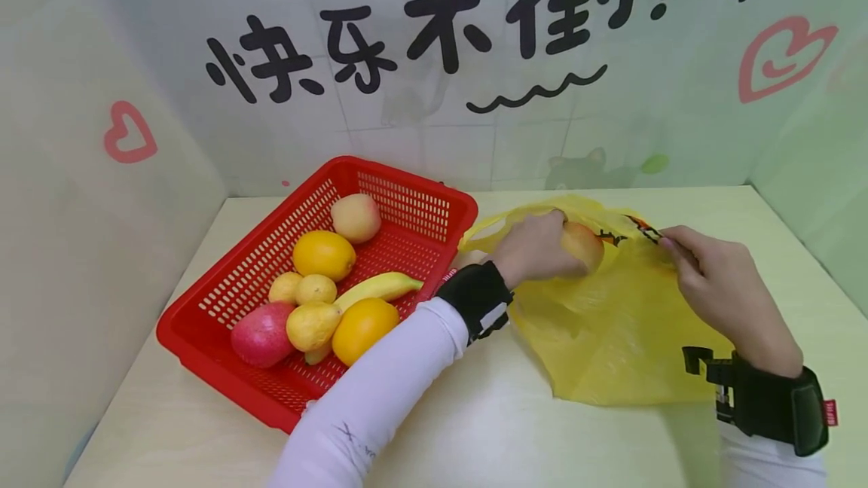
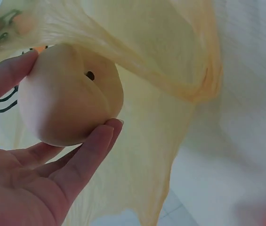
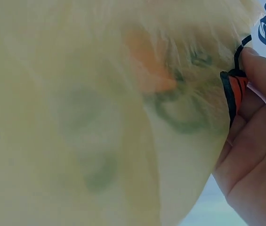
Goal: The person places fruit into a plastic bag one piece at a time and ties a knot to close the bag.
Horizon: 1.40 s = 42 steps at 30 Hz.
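Left wrist view: the fingers of the left hand (image 2: 34,183) grip a peach (image 2: 69,101), pressing it from opposite sides; the fruit lies out past the palm, toward the fingertips, and, being nearly round, shows no clear long axis; a small dark spot marks its visible face. Close about it hangs the film of a yellow plastic bag (image 1: 624,337); the peach sits at the bag's mouth, to the right of the left hand in the head view; how deep inside it lies I cannot tell. Farther right, the fingers of the right hand (image 1: 728,288) pinch the bag's printed edge; the peach thus lies between the two hands, with the left the nearer, touching it, and the right apart from it. Left of the bag, a red basket (image 1: 407,205) stands on the worktop (image 1: 475,413); a second peach (image 1: 356,218), a banana (image 1: 383,287) and other fruit lie in it.
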### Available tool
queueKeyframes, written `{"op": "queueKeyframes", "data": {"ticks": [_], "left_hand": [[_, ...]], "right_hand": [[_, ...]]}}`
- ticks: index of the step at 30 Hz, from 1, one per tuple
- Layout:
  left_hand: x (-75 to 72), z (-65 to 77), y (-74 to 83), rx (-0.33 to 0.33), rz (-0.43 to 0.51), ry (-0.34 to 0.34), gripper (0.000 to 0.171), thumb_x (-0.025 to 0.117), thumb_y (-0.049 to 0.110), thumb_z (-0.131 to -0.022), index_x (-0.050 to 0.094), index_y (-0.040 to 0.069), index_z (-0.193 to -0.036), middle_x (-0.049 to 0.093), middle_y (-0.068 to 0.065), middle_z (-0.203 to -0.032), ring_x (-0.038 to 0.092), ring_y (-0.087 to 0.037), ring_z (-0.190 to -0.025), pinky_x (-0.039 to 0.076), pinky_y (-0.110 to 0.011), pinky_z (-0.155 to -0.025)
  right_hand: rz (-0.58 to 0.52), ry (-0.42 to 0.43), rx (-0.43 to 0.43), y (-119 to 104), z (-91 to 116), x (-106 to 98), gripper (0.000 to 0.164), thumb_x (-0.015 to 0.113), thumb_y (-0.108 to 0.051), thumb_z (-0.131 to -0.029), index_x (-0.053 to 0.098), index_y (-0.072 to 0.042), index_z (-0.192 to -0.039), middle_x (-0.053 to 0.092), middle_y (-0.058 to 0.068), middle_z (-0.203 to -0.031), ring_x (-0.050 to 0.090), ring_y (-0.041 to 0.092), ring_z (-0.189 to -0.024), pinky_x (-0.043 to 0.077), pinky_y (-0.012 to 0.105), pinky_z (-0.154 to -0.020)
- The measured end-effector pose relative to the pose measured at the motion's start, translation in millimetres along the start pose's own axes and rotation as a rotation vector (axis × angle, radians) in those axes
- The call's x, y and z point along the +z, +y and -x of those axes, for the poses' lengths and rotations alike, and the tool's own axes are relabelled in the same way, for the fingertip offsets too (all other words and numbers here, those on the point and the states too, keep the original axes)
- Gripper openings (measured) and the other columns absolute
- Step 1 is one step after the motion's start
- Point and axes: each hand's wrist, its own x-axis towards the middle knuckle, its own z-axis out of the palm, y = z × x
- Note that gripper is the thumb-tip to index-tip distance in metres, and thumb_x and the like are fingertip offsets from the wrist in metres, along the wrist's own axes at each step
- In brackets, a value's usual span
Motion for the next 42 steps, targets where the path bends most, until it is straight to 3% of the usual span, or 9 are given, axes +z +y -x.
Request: {"op": "queueKeyframes", "data": {"ticks": [5,11,15,22,29,35,37,39,42], "left_hand": [[14.1,-13.7,1.2,-0.001,-0.015,-0.033,0.057,0.072,0.04,-0.081,0.055,0.012,-0.127,0.061,0.002,-0.1,0.059,-0.017,-0.083,0.046,-0.022,-0.064],[26.0,-26.3,1.7,0.016,-0.013,-0.067,0.066,0.074,0.038,-0.081,0.051,0.015,-0.139,0.064,0.003,-0.101,0.059,-0.014,-0.082,0.044,-0.019,-0.064],[27.4,-33.6,-0.6,0.055,0.053,-0.113,0.066,0.074,0.035,-0.08,0.051,0.014,-0.139,0.065,0.002,-0.099,0.056,-0.013,-0.082,0.043,-0.017,-0.064],[25.2,-42.3,-6.6,0.031,0.168,-0.16,0.063,0.074,0.031,-0.081,0.051,0.013,-0.137,0.062,0.0,-0.095,0.053,-0.013,-0.084,0.042,-0.017,-0.067],[34.8,-41.8,-0.1,-0.013,0.176,-0.094,0.053,0.069,0.04,-0.086,0.055,0.014,-0.13,0.065,0.0,-0.116,0.057,-0.013,-0.094,0.045,-0.018,-0.076],[41.6,-40.8,5.9,-0.04,0.161,-0.034,0.049,0.064,0.04,-0.09,0.056,0.013,-0.13,0.066,-0.002,-0.122,0.061,-0.015,-0.099,0.046,-0.021,-0.081],[42.9,-41.5,6.8,-0.042,0.177,-0.018,0.041,0.06,0.04,-0.092,0.058,0.013,-0.123,0.067,-0.002,-0.113,0.06,-0.016,-0.094,0.045,-0.02,-0.077],[43.3,-43.4,8.1,-0.039,0.181,0.0,0.029,0.056,0.038,-0.093,0.059,0.012,-0.106,0.064,-0.002,-0.096,0.058,-0.015,-0.082,0.043,-0.019,-0.069],[45.1,-46.5,10.4,-0.04,0.17,0.014,0.03,0.053,0.034,-0.095,0.048,0.014,-0.073,0.044,0.002,-0.07,0.044,-0.013,-0.063,0.033,-0.02,-0.057]], "right_hand": [[-0.004,-0.015,0.006,2,3,1,0.017,0.053,-0.005,-0.1,0.067,0.002,-0.106,0.068,0.016,-0.084,0.041,0.004,-0.059,0.033,0.019,-0.057],[0.002,-0.016,0.016,3,6,1,0.016,0.053,-0.005,-0.099,0.067,0.001,-0.105,0.068,0.014,-0.083,0.041,0.004,-0.061,0.033,0.017,-0.058],[0.013,-0.008,0.009,2,5,0,0.014,0.054,-0.004,-0.099,0.067,0.001,-0.103,0.067,0.013,-0.081,0.04,0.003,-0.061,0.032,0.016,-0.059],[0.004,-0.021,0.003,-3,-2,-1,0.017,0.053,-0.007,-0.1,0.067,0.001,-0.104,0.065,0.011,-0.079,0.04,0.005,-0.059,0.032,0.02,-0.057],[-0.006,-0.029,0.03,-3,1,-2,0.018,0.052,-0.008,-0.101,0.067,0.001,-0.104,0.062,0.01,-0.076,0.037,0.005,-0.056,0.03,0.02,-0.056],[-0.009,-0.025,0.028,-4,2,-3,0.018,0.052,-0.009,-0.101,0.067,0.001,-0.103,0.06,0.009,-0.074,0.038,0.005,-0.057,0.03,0.02,-0.057],[-0.01,-0.021,0.025,-5,2,-3,0.018,0.052,-0.009,-0.101,0.067,0.001,-0.102,0.059,0.008,-0.073,0.038,0.005,-0.056,0.03,0.02,-0.057],[-0.017,-0.016,0.024,-5,2,-4,0.018,0.052,-0.009,-0.102,0.066,0.001,-0.101,0.058,0.008,-0.072,0.037,0.005,-0.056,0.03,0.02,-0.057],[-0.023,-0.012,0.028,-6,2,-2,0.018,0.052,-0.009,-0.101,0.067,0.001,-0.101,0.059,0.008,-0.072,0.038,0.004,-0.056,0.03,0.018,-0.057]]}}
